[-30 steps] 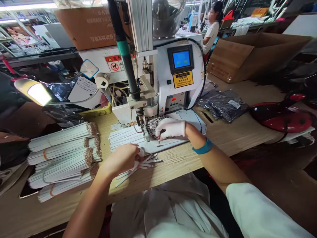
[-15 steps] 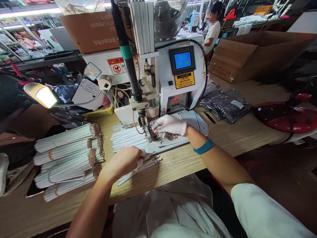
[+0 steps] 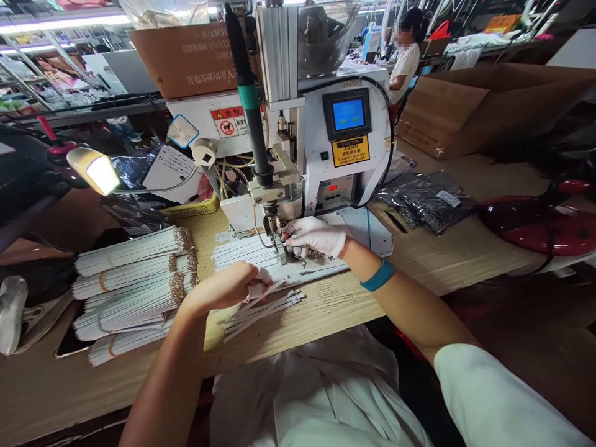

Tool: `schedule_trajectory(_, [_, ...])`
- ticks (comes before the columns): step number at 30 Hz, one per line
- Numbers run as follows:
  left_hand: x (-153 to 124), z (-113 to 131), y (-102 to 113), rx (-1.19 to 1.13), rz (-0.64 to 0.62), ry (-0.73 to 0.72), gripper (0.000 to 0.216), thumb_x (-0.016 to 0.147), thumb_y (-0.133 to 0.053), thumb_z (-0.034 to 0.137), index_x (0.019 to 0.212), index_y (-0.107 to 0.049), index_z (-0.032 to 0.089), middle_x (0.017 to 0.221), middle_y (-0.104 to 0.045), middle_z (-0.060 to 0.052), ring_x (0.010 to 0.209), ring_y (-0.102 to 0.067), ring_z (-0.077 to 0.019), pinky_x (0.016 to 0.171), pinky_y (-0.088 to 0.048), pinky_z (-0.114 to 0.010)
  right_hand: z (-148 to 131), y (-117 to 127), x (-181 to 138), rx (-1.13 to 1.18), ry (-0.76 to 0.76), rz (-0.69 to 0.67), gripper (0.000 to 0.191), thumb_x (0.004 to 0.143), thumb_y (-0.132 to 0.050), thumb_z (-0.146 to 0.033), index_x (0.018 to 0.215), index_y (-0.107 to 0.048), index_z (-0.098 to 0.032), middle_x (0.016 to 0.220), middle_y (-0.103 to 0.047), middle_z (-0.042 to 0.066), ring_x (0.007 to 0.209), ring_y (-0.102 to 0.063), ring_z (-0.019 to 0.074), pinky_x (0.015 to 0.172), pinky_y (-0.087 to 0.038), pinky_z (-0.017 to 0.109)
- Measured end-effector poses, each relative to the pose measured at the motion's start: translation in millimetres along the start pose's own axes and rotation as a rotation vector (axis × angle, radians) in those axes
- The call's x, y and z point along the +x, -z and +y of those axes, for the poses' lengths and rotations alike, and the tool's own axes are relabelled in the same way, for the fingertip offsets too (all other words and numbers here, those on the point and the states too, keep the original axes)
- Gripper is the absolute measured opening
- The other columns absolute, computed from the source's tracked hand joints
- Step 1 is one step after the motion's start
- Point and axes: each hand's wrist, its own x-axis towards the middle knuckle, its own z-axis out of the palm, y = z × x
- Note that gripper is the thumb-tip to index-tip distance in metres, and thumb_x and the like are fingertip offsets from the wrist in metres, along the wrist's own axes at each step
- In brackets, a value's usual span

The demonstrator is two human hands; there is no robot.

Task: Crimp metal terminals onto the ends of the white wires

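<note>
My left hand (image 3: pixel 237 287), with white wrapping on its fingers, is closed on a thin white strip (image 3: pixel 274 285) pointing toward the machine base. Just below it, more loose white strips (image 3: pixel 286 302) lie on the table. My right hand (image 3: pixel 314 237), in a white glove, has its fingertips pinched beside the tip of a soldering machine (image 3: pixel 265 167); what they hold is too small to make out. Under that hand is a pile of small metal pieces (image 3: pixel 316 256). A row of white strips (image 3: pixel 242 253) lies on the base left of the tip.
Banded bundles of white strips (image 3: pixel 125 279) with brownish ends are stacked at left, near a lit lamp (image 3: pixel 100 174). Plastic bags (image 3: pixel 419 198) and a large cardboard box (image 3: pixel 447 112) stand at right. A person (image 3: pixel 405 62) is in the background.
My left hand has turned and lifted slightly, so a strip now shows extending from its fingers. My right fingertips have shifted closer to the machine's tip. The view has shifted slightly.
</note>
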Motion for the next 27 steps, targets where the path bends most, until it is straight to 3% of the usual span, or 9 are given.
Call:
schedule_trajectory(8, [0.7, -1.6, 1.5, -0.021, 0.029, 0.008, 0.019, 0.075, -0.044, 0.021, 0.075, -0.062, 0.014, 0.066, -0.059, 0.000, 0.058, -0.045, -0.0095, 0.057, -0.035, -0.019, 9.3, 0.9, 5.2, -0.006, -0.027, -0.068, 0.020, 0.073, -0.064, -0.016, 0.089, -0.053, -0.014, 0.057, -0.053, -0.003, 0.042, -0.049, 0.0055, 0.033, -0.038, 0.013])
schedule_trajectory(15, [-3.1, -1.9, 3.6, -0.079, -0.008, 0.040, 0.019, 0.074, -0.046, 0.021, 0.079, -0.064, 0.016, 0.069, -0.062, -0.001, 0.060, -0.050, -0.0109, 0.057, -0.036, -0.019, 4.4, -4.3, 4.0, 0.072, -0.035, -0.021, 0.018, 0.070, -0.063, -0.012, 0.084, -0.052, -0.014, 0.056, -0.050, -0.004, 0.041, -0.049, 0.0057, 0.032, -0.037, 0.014])
schedule_trajectory(17, [0.2, -4.7, 4.3, -0.096, 0.064, 0.020, 0.017, 0.074, -0.046, 0.022, 0.078, -0.062, 0.015, 0.068, -0.061, -0.001, 0.060, -0.049, -0.0107, 0.057, -0.036, -0.019, 2.6, -5.8, 3.7, 0.081, -0.034, -0.015, 0.018, 0.069, -0.061, -0.011, 0.083, -0.051, -0.014, 0.056, -0.051, -0.004, 0.040, -0.049, 0.0060, 0.032, -0.037, 0.014])
schedule_trajectory(23, [21.9, -16.2, 3.3, -0.360, 0.487, 0.094, 0.024, 0.075, -0.050, 0.036, 0.072, -0.058, 0.013, 0.062, -0.054, 0.001, 0.056, -0.043, -0.0101, 0.053, -0.033, -0.020, 2.6, -9.1, 5.9, 0.089, -0.048, 0.043, 0.017, 0.067, -0.060, -0.011, 0.080, -0.050, -0.014, 0.057, -0.052, -0.003, 0.036, -0.045, 0.0038, 0.029, -0.030, 0.012])
schedule_trajectory(27, [30.5, -19.5, 1.0, -0.520, 0.547, 0.103, 0.036, 0.069, -0.060, 0.043, 0.085, -0.064, 0.010, 0.072, -0.060, -0.003, 0.064, -0.048, -0.0130, 0.057, -0.036, -0.021, 5.6, -9.3, 8.3, 0.099, -0.056, 0.019, 0.018, 0.066, -0.062, -0.012, 0.079, -0.049, -0.015, 0.054, -0.050, -0.005, 0.034, -0.041, 0.0031, 0.028, -0.026, 0.012])
